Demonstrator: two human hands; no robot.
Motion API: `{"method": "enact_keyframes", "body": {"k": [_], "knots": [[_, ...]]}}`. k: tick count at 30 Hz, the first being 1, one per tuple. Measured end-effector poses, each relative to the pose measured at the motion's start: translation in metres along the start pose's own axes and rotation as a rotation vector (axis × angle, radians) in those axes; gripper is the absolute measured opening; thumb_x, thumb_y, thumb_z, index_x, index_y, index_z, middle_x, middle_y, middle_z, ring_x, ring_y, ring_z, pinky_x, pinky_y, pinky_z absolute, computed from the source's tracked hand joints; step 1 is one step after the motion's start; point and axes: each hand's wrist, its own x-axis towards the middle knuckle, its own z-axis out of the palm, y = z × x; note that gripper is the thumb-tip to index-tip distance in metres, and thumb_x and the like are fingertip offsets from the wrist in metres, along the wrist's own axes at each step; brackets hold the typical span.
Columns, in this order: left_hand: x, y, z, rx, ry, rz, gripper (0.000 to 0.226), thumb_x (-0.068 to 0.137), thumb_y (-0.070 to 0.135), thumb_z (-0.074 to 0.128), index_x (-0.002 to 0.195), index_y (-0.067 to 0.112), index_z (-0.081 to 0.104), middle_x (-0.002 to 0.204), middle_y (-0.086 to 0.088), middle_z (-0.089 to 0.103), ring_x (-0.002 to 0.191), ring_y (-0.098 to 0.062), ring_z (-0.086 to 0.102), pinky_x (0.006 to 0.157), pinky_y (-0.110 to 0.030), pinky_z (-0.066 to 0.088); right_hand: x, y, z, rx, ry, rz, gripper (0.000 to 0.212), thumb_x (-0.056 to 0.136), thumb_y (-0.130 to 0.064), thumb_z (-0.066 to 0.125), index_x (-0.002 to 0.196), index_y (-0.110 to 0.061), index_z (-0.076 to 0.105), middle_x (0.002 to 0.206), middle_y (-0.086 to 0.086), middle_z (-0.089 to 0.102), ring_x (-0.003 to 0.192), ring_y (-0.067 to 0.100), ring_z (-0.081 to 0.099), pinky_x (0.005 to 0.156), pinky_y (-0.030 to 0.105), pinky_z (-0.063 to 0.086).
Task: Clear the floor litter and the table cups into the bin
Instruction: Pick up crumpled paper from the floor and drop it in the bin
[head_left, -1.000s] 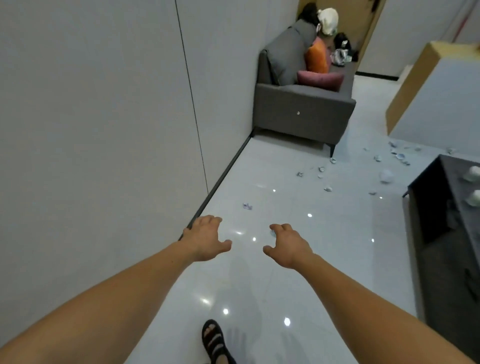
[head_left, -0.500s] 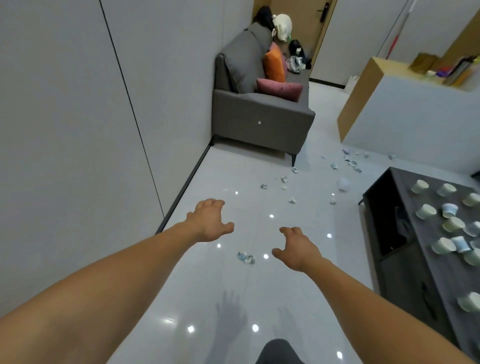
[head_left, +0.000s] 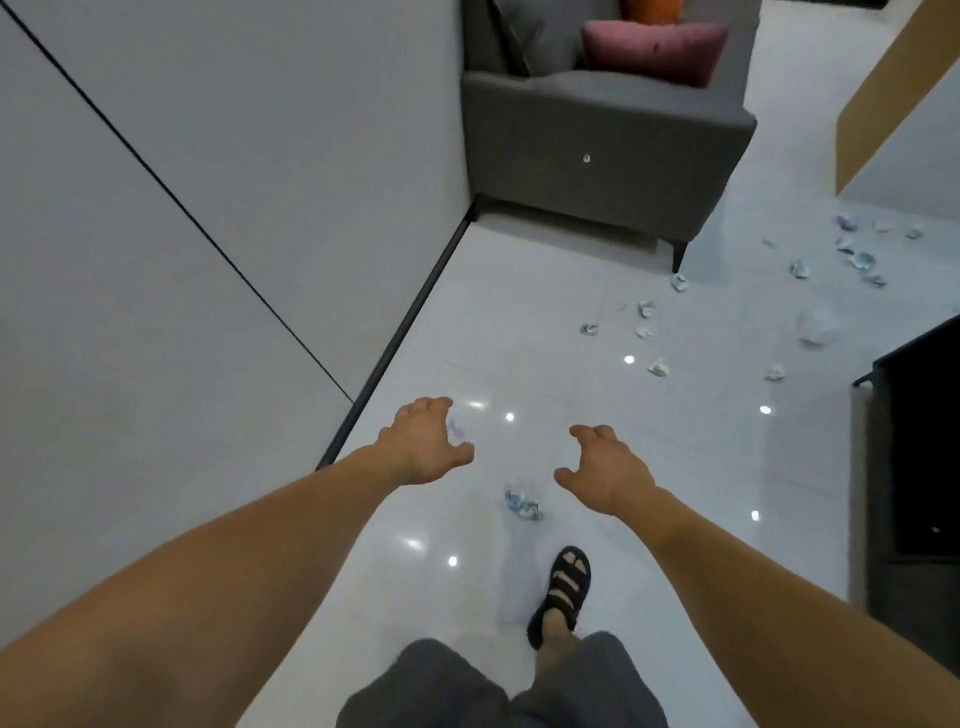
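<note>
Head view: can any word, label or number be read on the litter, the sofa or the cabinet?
No readable text in this view.
Nearest scrap: blue print, too blurred to read.
Farther litter: too small to tell.
Sofa: no lettering visible.
Cabinet: no lettering visible.

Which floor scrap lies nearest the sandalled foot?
The crumpled blue-white scrap just ahead of the sandal; every other scrap lies farther up the floor.
</note>
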Motion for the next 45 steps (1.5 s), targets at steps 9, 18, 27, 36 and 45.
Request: {"method": "enact_keyframes", "body": {"k": [9,18,27,36,45], "knots": [[0.146,0.008,0.083,-0.076,-0.156,-0.084,0.078,0.088,0.047,0.057,0.150,0.016,0.021,0.156,-0.006,0.022,0.141,-0.024,0.023,0.111,-0.040,0.029,0.132,0.067,0.046,-0.024,-0.198,0.017,0.071,0.093,-0.044,0.055,0.151,-0.020,0.023,0.148,0.007,0.032,0.127,0.029,0.044,0.096,0.039,0.043],[0.310,-0.080,0.318,-0.060,-0.332,-0.123,0.077,0.087,0.050,0.055,0.149,0.019,0.023,0.152,-0.005,0.028,0.138,-0.024,0.027,0.105,-0.038,0.032,0.286,0.150,0.262,-0.042,-0.333,0.110,0.070,0.090,-0.038,0.058,0.150,-0.021,0.025,0.144,0.009,0.037,0.121,0.030,0.048,0.088,0.040,0.045],[0.405,-0.166,0.507,-0.155,-0.388,-0.102,0.076,0.088,0.048,0.057,0.149,0.019,0.023,0.150,-0.004,0.030,0.135,-0.022,0.033,0.104,-0.035,0.032,0.418,0.196,0.461,-0.155,-0.270,0.032,0.073,0.088,-0.040,0.062,0.148,-0.020,0.025,0.140,0.013,0.037,0.115,0.037,0.051,0.079,0.040,0.042],[0.435,-0.193,0.539,-0.329,-0.340,-0.147,0.073,0.087,0.048,0.060,0.147,0.020,0.030,0.146,-0.002,0.039,0.130,-0.020,0.041,0.097,-0.027,0.033,0.439,0.206,0.514,-0.128,-0.241,0.001,0.040,0.089,-0.015,0.056,0.128,-0.008,0.046,0.117,0.016,0.054,0.096,0.035,0.056,0.071,0.036,0.041],[0.431,-0.172,0.496,-0.465,-0.420,0.010,0.047,0.091,0.042,0.056,0.133,0.024,0.044,0.115,0.006,0.058,0.099,-0.013,0.057,0.074,-0.018,0.044,0.414,0.153,0.462,0.311,-0.157,-0.282,0.061,0.083,-0.024,0.073,0.137,-0.016,0.047,0.126,0.004,0.060,0.089,0.012,0.058,0.084,0.025,0.049]]}}
